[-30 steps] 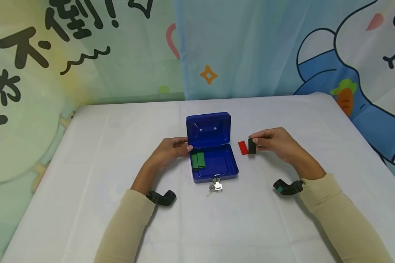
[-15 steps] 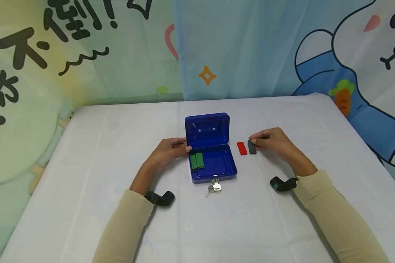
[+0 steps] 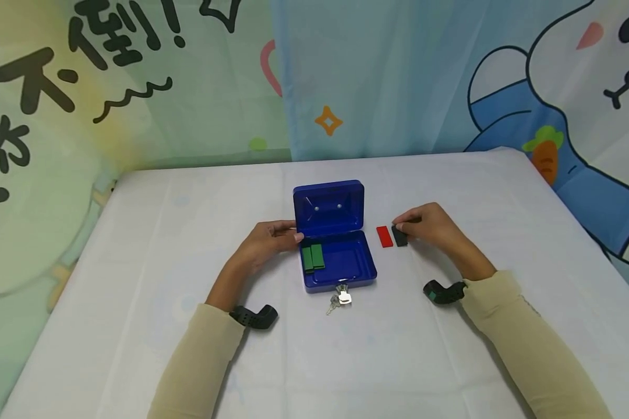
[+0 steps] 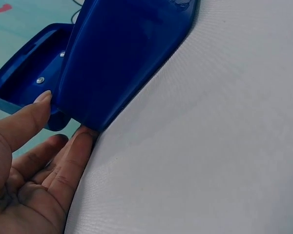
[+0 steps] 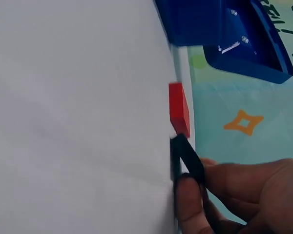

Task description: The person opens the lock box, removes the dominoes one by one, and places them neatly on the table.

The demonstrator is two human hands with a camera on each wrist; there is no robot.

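My left hand (image 3: 264,243) rests against the back left corner of an open blue cash box (image 3: 369,247). In the left wrist view its thumb (image 4: 31,117) lies by the hinged lid (image 4: 27,63), with the other fingers at the box's lower corner. Two green blocks (image 3: 317,256) lie side by side inside the box, at its left. To the box's right, my right hand (image 3: 432,227) pinches a black block (image 3: 399,237), tilted low at the table. A red block (image 3: 384,237) lies just left of it. In the right wrist view the thumb partly covers the dark block (image 5: 191,158).
The lid (image 3: 328,203) stands raised at the back of the box. A lock with keys (image 3: 342,298) hangs at the box's front. White cloth (image 3: 346,361) covers the table, and a printed curtain (image 3: 388,75) hangs behind it.
The black block has tipped from upright to a lower slant in my right hand, which has shifted slightly left. My left hand keeps its place at the cash box.
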